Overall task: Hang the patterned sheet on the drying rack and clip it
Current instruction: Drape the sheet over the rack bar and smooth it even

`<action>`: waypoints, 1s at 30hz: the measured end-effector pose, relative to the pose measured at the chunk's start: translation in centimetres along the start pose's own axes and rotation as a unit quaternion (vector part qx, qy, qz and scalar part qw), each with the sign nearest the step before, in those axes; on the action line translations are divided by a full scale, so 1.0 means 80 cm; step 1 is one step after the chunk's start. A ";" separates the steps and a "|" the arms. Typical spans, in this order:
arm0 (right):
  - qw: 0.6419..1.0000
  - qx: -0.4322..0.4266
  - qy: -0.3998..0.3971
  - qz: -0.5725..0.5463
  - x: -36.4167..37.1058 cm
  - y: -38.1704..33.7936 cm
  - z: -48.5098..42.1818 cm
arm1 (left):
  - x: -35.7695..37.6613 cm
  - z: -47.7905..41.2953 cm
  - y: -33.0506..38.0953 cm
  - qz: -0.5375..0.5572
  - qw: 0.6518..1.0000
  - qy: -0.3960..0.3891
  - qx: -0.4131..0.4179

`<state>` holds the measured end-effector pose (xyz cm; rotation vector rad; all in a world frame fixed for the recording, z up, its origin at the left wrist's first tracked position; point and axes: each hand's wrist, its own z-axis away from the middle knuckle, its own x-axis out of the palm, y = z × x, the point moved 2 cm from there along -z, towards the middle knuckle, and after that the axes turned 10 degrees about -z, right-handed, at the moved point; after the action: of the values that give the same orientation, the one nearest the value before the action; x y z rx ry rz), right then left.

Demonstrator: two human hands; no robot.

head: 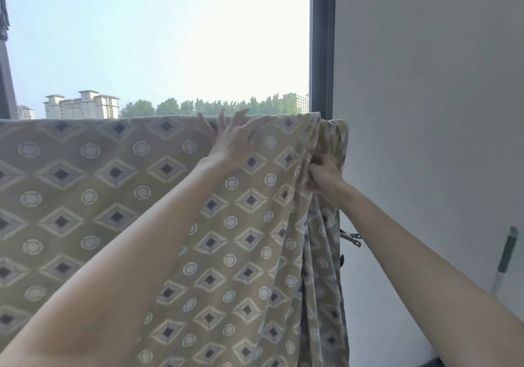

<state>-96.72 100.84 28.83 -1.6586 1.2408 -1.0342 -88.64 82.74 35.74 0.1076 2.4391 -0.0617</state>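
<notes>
Left forearm (127, 253) and right forearm (425, 267) reach up and away from the camera toward the sheet (85, 196).

Location of sheet: draped over a horizontal line at window height and hanging flat across the left and centre. Its top edge runs left to right. The rack itself is covered and cannot be seen.

Left hand (235, 140): grip open, fingers spread and laid flat on the cloth at the top edge.

Right hand (323, 177): grip closed on a gather of folds just below the top edge, at the sheet's right end, where the cloth is bunched into vertical pleats beside the window frame (321, 40) and the wall (425, 83).

Governing relation: the bunched end lies to the right of the open hand, along the top edge's long axis, and is already in the right hand. A metal clip (351, 237) shows below that hand, just right of the hanging folds; the right hand is the nearer to it.

Assessment: hanging looks largely done; spreading the right end and clipping remain.
</notes>
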 end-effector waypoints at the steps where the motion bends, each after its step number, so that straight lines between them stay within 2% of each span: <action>1: 1.000 0.009 -0.021 -0.007 -0.005 0.002 0.005 | 0.007 -0.003 0.006 -0.018 1.000 0.004 0.007; 3: 0.995 0.047 -0.087 -0.010 -0.017 0.003 0.017 | 0.015 -0.009 0.012 -0.045 0.999 0.017 -0.016; 6: 0.973 0.094 -0.207 0.041 -0.034 0.009 0.037 | 0.019 -0.009 0.021 -0.058 0.997 0.005 -0.057; 8: 0.970 0.096 -0.210 0.076 -0.036 0.014 0.042 | 0.025 -0.009 0.024 -0.082 0.995 0.019 -0.060; 10: 0.967 0.031 -0.174 0.181 -0.029 0.010 0.045 | 0.035 -0.013 0.021 -0.105 0.992 0.026 -0.063; 12: 0.943 -0.097 -0.098 0.302 -0.020 -0.013 0.051 | 0.040 -0.017 0.015 -0.122 0.989 0.007 -0.078; 15: 0.907 -0.286 0.035 0.306 -0.021 -0.079 0.061 | 0.034 -0.029 0.005 -0.154 0.983 -0.004 -0.103; 17: 0.871 -0.361 0.112 0.313 -0.035 -0.108 0.059 | 0.030 -0.038 0.006 -0.158 0.982 -0.015 -0.105; 19: 0.877 -0.309 0.118 0.349 -0.054 -0.094 0.051 | 0.031 -0.041 0.013 -0.146 0.984 -0.015 -0.099; 22: 0.887 -0.106 0.050 0.447 -0.087 0.002 0.042 | 0.039 -0.033 0.022 -0.138 0.985 0.031 -0.096; 24: 0.891 -0.028 0.045 0.451 -0.109 0.053 0.045 | 0.045 -0.027 0.024 -0.141 0.983 0.059 -0.100; 26: 0.922 0.019 0.013 0.385 -0.114 0.072 0.050 | 0.047 -0.024 0.022 -0.142 0.981 0.073 -0.111; 28: 0.960 0.072 -0.050 0.265 -0.101 0.069 0.054 | 0.047 -0.021 0.018 -0.158 0.975 0.094 -0.123; 30: 0.977 0.082 -0.090 0.174 -0.080 0.057 0.057 | 0.048 -0.019 0.012 -0.153 0.974 0.104 -0.129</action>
<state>-95.06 106.73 22.15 -1.3190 1.2350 -0.7320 -92.45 84.03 34.43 -0.3982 2.6275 0.1368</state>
